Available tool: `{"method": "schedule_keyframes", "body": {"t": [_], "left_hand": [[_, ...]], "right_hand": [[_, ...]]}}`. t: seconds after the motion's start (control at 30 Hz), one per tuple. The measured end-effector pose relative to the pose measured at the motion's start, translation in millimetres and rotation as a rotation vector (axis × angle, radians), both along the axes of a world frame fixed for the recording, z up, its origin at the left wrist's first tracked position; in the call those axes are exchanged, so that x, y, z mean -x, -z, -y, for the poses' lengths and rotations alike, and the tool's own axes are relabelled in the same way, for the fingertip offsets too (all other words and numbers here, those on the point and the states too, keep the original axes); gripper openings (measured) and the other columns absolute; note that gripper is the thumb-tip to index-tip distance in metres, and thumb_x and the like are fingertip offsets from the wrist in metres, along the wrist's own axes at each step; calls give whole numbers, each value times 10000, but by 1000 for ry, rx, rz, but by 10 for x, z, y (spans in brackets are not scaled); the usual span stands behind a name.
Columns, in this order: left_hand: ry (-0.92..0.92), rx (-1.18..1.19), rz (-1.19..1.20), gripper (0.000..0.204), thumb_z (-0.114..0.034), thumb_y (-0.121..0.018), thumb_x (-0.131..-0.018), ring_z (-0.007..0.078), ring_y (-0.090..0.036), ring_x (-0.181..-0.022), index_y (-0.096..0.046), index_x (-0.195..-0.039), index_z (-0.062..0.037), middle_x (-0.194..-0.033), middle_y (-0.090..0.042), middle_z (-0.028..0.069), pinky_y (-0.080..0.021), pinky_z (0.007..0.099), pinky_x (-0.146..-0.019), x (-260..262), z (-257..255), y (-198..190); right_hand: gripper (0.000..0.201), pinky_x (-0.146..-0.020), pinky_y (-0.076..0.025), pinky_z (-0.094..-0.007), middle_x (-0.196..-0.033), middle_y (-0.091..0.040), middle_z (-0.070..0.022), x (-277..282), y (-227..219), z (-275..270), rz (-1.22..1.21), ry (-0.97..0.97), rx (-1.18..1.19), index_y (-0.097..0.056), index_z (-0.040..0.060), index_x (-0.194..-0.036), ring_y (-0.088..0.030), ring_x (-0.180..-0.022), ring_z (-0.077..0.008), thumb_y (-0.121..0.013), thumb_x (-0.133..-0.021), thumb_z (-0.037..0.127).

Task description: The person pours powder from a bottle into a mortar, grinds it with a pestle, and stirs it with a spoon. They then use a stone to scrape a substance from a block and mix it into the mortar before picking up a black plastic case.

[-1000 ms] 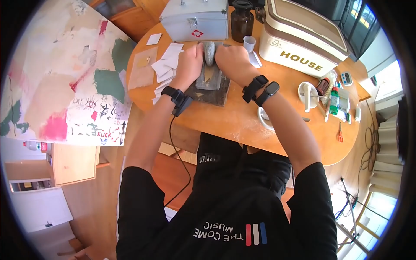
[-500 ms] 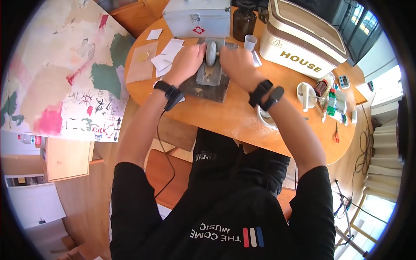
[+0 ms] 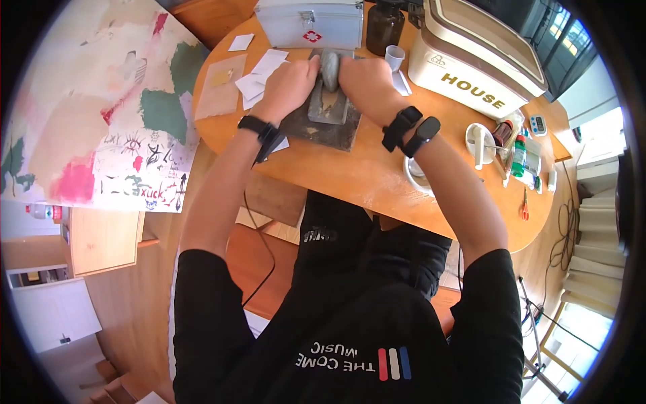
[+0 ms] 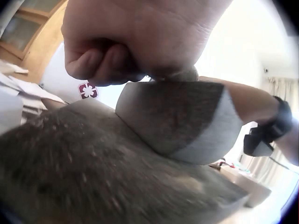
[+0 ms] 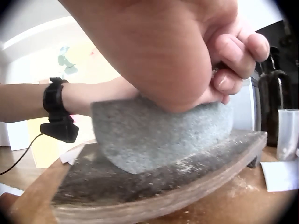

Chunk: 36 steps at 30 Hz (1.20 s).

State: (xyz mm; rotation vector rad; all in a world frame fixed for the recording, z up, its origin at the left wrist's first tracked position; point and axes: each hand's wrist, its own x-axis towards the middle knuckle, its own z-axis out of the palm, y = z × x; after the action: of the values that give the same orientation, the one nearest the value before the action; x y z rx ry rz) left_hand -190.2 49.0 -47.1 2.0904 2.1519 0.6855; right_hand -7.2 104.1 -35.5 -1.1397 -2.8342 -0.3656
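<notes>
A grey stone grinding wheel (image 3: 329,71) stands on edge in a boat-shaped stone trough (image 3: 328,113). Tan powder lies along the trough's hollow. My left hand (image 3: 291,87) grips the wheel's left side with curled fingers; my right hand (image 3: 369,82) does the same on the right. Most of the handle is hidden inside both fists. In the left wrist view, the left fist (image 4: 135,37) hangs right over the trough (image 4: 173,116). From the right wrist, curled fingers (image 5: 229,53) show above the trough's thick side (image 5: 159,133).
The trough sits on a dark board (image 3: 346,131) dusted with powder. White papers (image 3: 252,86) lie left; a first-aid box (image 3: 311,23), brown bottle (image 3: 385,27) and plastic cup (image 3: 395,57) stand behind. At right are a HOUSE box (image 3: 471,74), a white mortar (image 3: 479,141) and scissors (image 3: 525,209).
Both hands have kept their grip while the wheel rolled a short way along the trough, a little nearer the body than a second ago. The head view has shifted slightly.
</notes>
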Motion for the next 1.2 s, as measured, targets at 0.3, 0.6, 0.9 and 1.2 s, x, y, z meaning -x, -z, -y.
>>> {"method": "schedule_keyframes", "body": {"t": [0.3, 0.6, 0.9, 1.2], "left_hand": [[-36, -34, 40, 577, -364, -431, -1122, 524, -653, -787, -696, -831, 57, -794, -671, 312, -502, 592, -725, -173, 287, -95], [-64, -4, -49, 589, -384, -426, -1121, 499, -666, -756, -695, -808, 36, -757, -672, 292, -511, 595, -703, -210, 47, -171], [-54, -82, 13, 577, -368, -447, -1122, 511, -652, -743, -677, -797, 49, -769, -661, 302, -501, 591, -689, -124, -8, -13], [-18, 1, 31, 493, -349, -452, -1115, 514, -651, -790, -698, -916, 29, -813, -676, 295, -499, 590, -714, -201, 305, -187]], "right_hand": [[218, -609, -593, -371, -887, -779, -100, -128, -87, 312, -30, -4, -9, -654, 36, -1050, -791, -833, -251, -733, -882, 150], [167, -618, -592, -357, -896, -789, -87, -122, -3, 105, -49, 22, 17, -659, 41, -1050, -793, -819, -246, -693, -919, 138], [247, -561, -576, -385, -916, -767, -68, -30, 62, -4, 0, 16, -40, -661, 58, -1070, -781, -788, -229, -756, -871, 168], [188, -518, -572, -414, -892, -768, -75, -123, 141, 308, -116, 26, -4, -655, 66, -1048, -777, -779, -230, -717, -891, 147]]}}
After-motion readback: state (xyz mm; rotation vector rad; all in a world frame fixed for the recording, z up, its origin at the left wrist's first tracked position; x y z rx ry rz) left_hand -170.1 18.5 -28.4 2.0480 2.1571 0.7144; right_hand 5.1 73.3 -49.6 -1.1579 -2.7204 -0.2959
